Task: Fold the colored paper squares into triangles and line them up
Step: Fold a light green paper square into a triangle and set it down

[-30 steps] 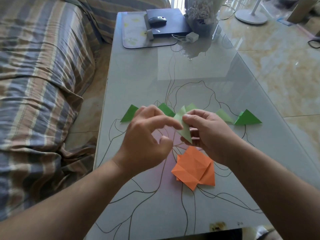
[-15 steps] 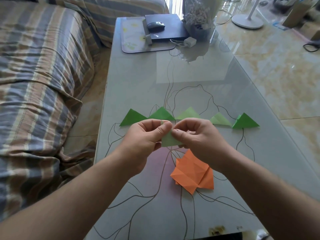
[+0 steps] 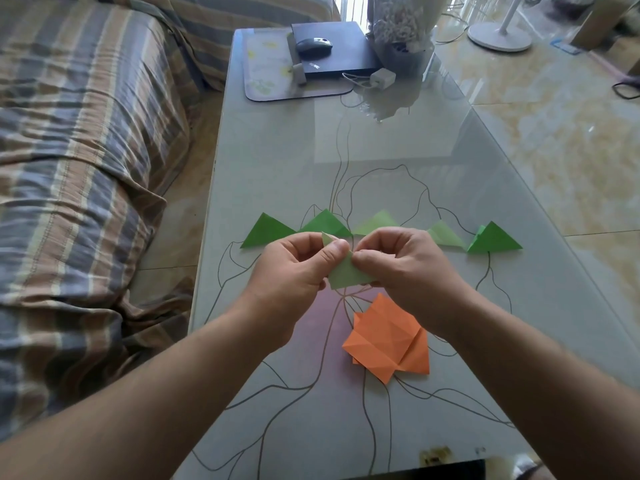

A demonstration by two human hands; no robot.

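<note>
Five green triangles (image 3: 381, 233) lined up; sixth mid-fold.
Left hand (image 3: 294, 268) and right hand (image 3: 405, 265) pinch pale green paper (image 3: 346, 275); orange stack (image 3: 388, 341) unfolded.

Glass table (image 3: 433, 174) carries green triangles (image 3: 268, 231), orange papers (image 3: 388, 337), mousepad (image 3: 266, 72).

Both my forearms reach in from below, wrists close together. My left hand (image 3: 294, 268) and right hand (image 3: 408, 263) meet, each grip a curled thumb-and-fingers pinch, thumb tips almost touching.
</note>
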